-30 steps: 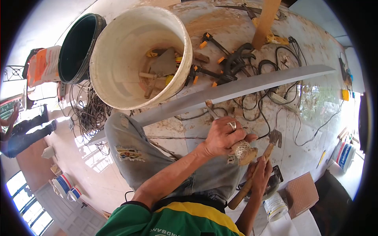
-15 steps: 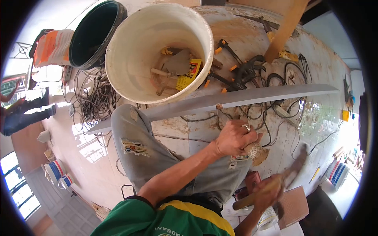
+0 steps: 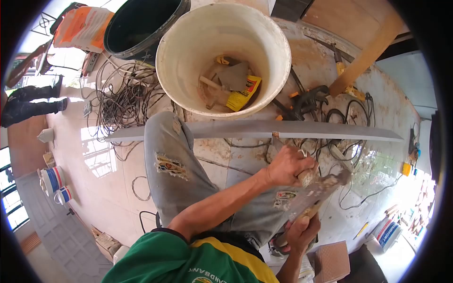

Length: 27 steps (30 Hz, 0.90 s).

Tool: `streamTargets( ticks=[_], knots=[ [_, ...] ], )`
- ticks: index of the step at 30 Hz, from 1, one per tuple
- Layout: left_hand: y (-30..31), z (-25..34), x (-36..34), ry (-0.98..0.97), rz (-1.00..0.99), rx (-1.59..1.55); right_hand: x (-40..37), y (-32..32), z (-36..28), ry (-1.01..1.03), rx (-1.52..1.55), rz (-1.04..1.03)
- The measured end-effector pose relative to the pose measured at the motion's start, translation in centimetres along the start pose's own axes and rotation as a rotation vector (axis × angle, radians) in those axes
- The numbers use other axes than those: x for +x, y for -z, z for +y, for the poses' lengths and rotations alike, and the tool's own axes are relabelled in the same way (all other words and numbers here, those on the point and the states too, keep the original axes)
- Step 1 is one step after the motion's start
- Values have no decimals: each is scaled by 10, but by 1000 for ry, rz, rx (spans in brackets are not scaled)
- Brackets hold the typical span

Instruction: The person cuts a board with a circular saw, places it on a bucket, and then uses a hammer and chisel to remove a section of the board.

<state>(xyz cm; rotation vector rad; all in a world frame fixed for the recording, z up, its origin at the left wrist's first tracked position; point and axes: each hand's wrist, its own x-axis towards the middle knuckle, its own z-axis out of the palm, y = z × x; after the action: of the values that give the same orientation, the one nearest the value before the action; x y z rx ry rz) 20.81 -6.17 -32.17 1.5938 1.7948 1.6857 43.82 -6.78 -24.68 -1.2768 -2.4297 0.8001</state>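
A chisel-like tool is gripped in my left hand (image 3: pixel 291 166), its thick end (image 3: pixel 307 177) sticking out near my knuckles. Its flat blade (image 3: pixel 275 147) points at a small brown notch (image 3: pixel 275 135) in the edge of a long grey board (image 3: pixel 226 129). My right hand (image 3: pixel 303 232) is wrapped round the wooden handle of a striking tool. That tool's long, worn metal head (image 3: pixel 315 197) lies across, close to the chisel's thick end; whether they touch is unclear. The board extends past my raised knee (image 3: pixel 165 137).
Beyond the board stands a big white bucket (image 3: pixel 177 80) with a trowel and a yellow packet inside. Clamps (image 3: pixel 309 101), a wooden post (image 3: pixel 363 59) and tangled cables (image 3: pixel 125 96) surround it. A cardboard box (image 3: pixel 332 262) sits low right. A person's legs (image 3: pixel 35 101) show at left.
The striking tool has swung in from the right to the chisel's end, with my right hand shifting left. The whole view has turned somewhat. My left hand keeps its grip.
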Motion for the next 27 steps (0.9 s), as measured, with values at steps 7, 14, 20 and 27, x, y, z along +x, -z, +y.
streamTargets(
  ticks=[7,14,20,27],
  knots=[
    [3,-2,-4,6,-13,-67,31,90,-44,360,1103,-44],
    [7,-10,-9,-30,-45,-122,21,3,-46,-1,31,-235],
    [-6,8,-6,58,228,-78,-16,10,-22,-801,284,72],
    [-22,15,31,235,216,57,-33,38,2,-500,589,203]
  ],
)
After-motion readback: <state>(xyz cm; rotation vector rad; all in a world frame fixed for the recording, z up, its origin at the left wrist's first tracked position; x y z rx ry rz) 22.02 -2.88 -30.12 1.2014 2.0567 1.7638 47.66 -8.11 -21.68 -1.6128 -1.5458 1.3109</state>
